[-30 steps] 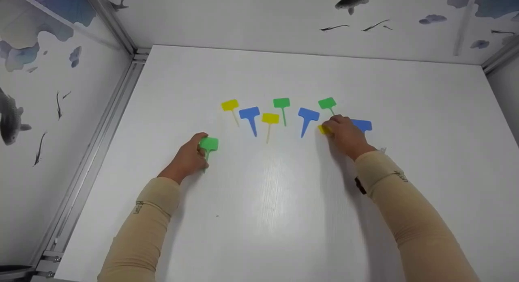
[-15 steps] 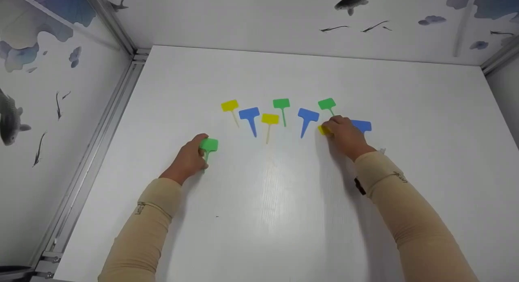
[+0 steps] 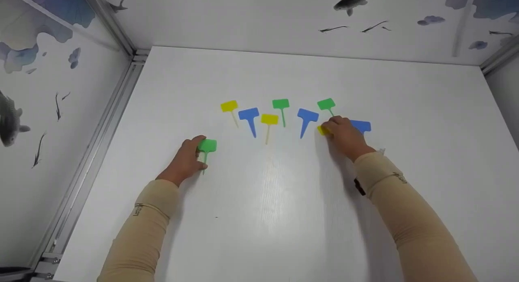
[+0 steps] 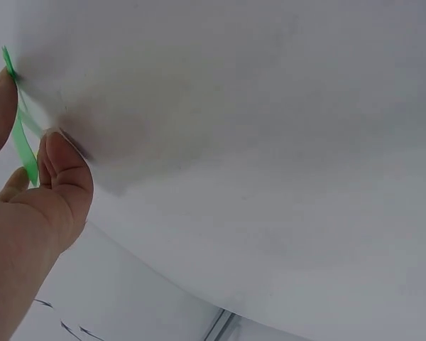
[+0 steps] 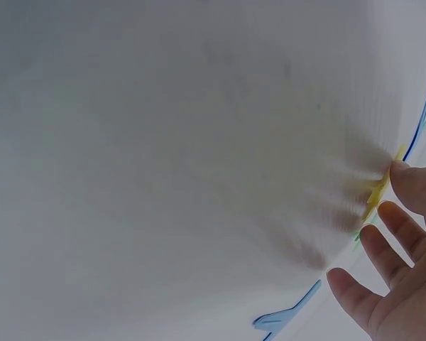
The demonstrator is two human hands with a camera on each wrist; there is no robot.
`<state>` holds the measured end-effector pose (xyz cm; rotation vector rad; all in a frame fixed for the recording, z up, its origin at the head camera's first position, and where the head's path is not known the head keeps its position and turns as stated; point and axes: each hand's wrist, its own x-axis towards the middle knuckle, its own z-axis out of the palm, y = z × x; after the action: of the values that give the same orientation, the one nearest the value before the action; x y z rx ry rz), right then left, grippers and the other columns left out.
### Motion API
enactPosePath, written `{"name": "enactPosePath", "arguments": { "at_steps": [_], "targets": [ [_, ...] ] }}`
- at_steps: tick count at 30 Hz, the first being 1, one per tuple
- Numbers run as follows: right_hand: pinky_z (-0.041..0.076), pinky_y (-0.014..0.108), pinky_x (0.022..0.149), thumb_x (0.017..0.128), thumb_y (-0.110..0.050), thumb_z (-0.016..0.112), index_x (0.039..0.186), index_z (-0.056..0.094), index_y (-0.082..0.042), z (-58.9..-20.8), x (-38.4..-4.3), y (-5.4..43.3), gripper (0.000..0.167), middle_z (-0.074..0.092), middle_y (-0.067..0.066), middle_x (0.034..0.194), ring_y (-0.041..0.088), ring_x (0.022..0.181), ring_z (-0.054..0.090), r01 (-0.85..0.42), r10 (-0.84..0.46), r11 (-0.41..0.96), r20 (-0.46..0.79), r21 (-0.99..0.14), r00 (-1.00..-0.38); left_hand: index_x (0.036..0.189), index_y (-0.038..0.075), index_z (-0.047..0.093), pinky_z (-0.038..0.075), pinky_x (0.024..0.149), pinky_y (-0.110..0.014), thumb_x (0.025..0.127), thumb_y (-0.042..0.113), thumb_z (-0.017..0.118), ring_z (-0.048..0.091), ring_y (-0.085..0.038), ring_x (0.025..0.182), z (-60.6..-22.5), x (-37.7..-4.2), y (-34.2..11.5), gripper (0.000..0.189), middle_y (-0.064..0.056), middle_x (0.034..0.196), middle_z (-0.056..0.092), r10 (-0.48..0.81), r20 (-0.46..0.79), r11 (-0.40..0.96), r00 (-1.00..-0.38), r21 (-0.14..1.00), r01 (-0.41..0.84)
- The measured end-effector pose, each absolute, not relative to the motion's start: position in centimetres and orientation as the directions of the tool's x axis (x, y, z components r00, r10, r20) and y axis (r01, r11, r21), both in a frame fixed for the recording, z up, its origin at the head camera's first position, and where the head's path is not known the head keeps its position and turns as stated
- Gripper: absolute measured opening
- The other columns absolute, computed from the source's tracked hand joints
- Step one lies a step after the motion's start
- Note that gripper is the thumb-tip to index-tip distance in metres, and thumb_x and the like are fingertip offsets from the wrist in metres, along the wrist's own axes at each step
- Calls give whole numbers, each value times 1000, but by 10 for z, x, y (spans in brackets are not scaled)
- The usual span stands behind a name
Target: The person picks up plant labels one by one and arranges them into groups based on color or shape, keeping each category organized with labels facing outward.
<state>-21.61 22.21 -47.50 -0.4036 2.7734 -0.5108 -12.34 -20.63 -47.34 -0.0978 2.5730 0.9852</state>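
In the head view my left hand (image 3: 184,160) pinches a green T-shaped plant label (image 3: 207,145) by its edge, its stem pointing toward me. The left wrist view shows this green label (image 4: 23,145) between thumb and fingers, just above the table. My right hand (image 3: 346,136) bends over a yellow plant label (image 3: 323,130), mostly hidden under it. In the right wrist view the thumb and forefinger are at the two sides of the yellow label (image 5: 375,190), the other fingers spread. Beside that hand lie a green label (image 3: 326,104) and a blue label (image 3: 362,125), both partly covered.
Left of the right hand lie a blue label (image 3: 307,115), a green label (image 3: 280,104), a yellow label (image 3: 269,119), another blue label (image 3: 249,113) and another yellow label (image 3: 229,106). The white table (image 3: 259,217) meets printed panels at its back and left.
My left hand with the green label has shifted very slightly left and toward me, its fingers a little more apart. The right hand and the laid labels look unchanged.
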Motion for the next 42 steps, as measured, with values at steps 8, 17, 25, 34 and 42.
{"name": "enactPosePath", "arguments": {
  "at_steps": [8, 17, 25, 34, 42],
  "targets": [
    [34, 50, 108, 98, 3, 46, 130, 55, -4, -474, -216, 224, 33, 45, 17, 135, 39, 130, 37, -320, -398, 874, -160, -366, -903, 150, 6, 26, 33, 108, -49, 83, 1, 72, 42, -33, 114, -474, -124, -209, 82, -23, 126, 40, 79, -392, 760, -917, 618, -199],
    [34, 50, 109, 99, 2, 46, 131, 54, -4, -475, -216, 223, 34, 44, 17, 137, 39, 131, 36, -311, -393, 877, -174, -365, -903, 149, 1, 27, 33, 107, -48, 82, 1, 74, 43, -33, 111, -475, -127, -212, 82, -25, 124, 42, 100, -380, 776, -920, 608, -167],
    [32, 50, 109, 99, 0, 48, 134, 53, -7, -475, -217, 222, 36, 42, 16, 139, 38, 132, 35, -276, -364, 891, -204, -361, -909, 149, 2, 28, 28, 112, -49, 81, 3, 75, 39, -38, 124, -472, -130, -214, 82, -27, 132, 38, 94, -412, 796, -906, 578, -180],
    [34, 50, 108, 98, 1, 49, 132, 54, -5, -476, -218, 225, 35, 44, 17, 136, 38, 129, 37, -293, -375, 887, -186, -358, -908, 149, 5, 28, 29, 111, -51, 83, 7, 74, 33, -39, 128, -476, -134, -216, 80, -26, 137, 34, 94, -433, 805, -897, 563, -187],
    [34, 50, 108, 97, 0, 51, 131, 55, -5, -475, -218, 222, 35, 44, 16, 137, 37, 129, 37, -280, -364, 888, -185, -365, -913, 149, 5, 29, 29, 111, -50, 84, 8, 73, 32, -38, 127, -474, -134, -217, 78, -26, 137, 32, 94, -444, 814, -891, 550, -188]
  ]
}}
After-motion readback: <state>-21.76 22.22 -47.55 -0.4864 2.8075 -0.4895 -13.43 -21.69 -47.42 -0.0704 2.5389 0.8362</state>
